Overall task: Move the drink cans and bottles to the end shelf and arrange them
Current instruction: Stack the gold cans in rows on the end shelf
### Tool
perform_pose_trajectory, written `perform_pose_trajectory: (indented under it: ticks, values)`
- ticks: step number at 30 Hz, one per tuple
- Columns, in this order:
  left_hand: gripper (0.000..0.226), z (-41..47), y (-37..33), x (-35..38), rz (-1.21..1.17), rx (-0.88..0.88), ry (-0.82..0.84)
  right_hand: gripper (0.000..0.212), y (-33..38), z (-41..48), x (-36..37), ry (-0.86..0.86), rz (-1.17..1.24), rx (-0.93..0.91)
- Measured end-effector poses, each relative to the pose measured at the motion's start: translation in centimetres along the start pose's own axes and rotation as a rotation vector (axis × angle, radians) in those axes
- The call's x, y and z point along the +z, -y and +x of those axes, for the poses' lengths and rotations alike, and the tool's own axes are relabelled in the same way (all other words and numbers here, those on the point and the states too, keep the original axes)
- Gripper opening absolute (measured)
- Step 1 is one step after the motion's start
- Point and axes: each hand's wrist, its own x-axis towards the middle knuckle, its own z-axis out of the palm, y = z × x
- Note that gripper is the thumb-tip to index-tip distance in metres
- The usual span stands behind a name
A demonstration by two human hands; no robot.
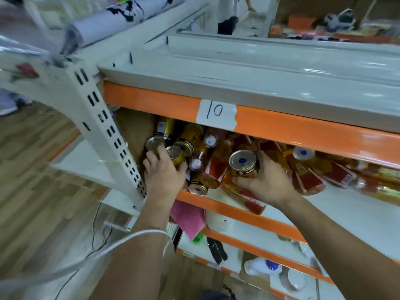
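Left hand (164,173) curled round a gold can (175,155), right hand (267,180) gripped a second gold can (243,163). Both sat in the jumbled bottles (217,169) on the shelf (337,210). Risk: pulling cans free could roll loose bottles off the edge.

Inside a shop aisle: white metal racking on a slotted upright (104,126), every tier edged with an orange strip (303,131), one strip carrying a paper tag (216,113) hand-marked "10". On the shelf (346,213) beneath it drink cans and bottles (190,135) lie heaped; a pink cloth (190,219) and other goods sit on lower tiers, and more stocked shelving (324,24) stands beyond the wood-pattern floor (43,191)
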Motion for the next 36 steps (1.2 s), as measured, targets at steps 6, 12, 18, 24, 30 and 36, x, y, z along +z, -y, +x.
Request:
perform_pose_trajectory:
  ticks: [6,12,18,24,30,36]
  values:
    - [0.080,0.9,0.6,1.5,-0.240,-0.043,0.029,0.063,1.4,0.9,1.3,0.025,0.014,-0.014]
    - [0.080,-0.5,0.7,1.6,-0.345,0.006,-0.099,0.064,1.2,0.7,1.4,0.011,0.051,-0.024]
    - [0.077,-3.8,-3.0,0.8,-0.535,0.139,-0.053,0.060,-0.2,-0.5,-0.7,-0.021,0.132,0.023]
    - [0.075,-7.5,-10.0,3.7,-0.586,0.311,0.087,0.068,-4.9,-3.2,-6.1,-0.099,0.390,0.191]
    - [0.072,-14.5,-18.7,9.0,-0.616,0.478,0.251,0.064,-12.6,-10.4,-13.6,-0.286,0.478,0.372]
    - [0.069,-24.9,-28.8,14.4,-0.691,0.572,0.474,0.063,-24.3,-21.0,-21.6,-0.626,1.002,0.595]
